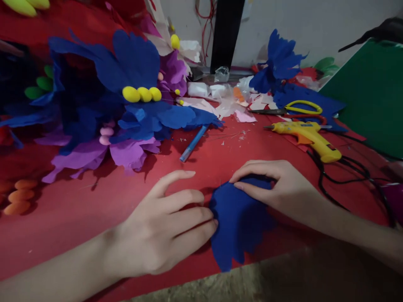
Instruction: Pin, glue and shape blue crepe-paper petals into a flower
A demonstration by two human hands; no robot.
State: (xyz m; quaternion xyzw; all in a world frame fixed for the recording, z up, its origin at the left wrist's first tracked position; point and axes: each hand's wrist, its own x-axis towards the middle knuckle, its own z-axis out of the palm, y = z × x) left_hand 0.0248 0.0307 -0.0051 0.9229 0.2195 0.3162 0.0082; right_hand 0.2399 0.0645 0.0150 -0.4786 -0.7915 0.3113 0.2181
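Note:
A blue fabric-like petal [233,222] with a ragged lower end lies near the front edge of the red table. My right hand [280,184] pinches its upper edge between thumb and fingers. Against its left side rest the fingertips of my left hand [170,222], whose fingers are stretched out with the index finger raised apart. Whether the petal is one layer or several, I cannot tell. Beyond my hands lie a blue pen-like stick [194,143], a yellow hot glue gun [310,136] and yellow-handled scissors [302,107].
Large blue flowers [135,63] with yellow oval beads [141,94] and purple petals [129,153] crowd the left. Another blue flower [277,63] stands at the back right by a green board [371,92]. A black cord [324,184] loops beside my right arm. Paper scraps [245,116] litter the back.

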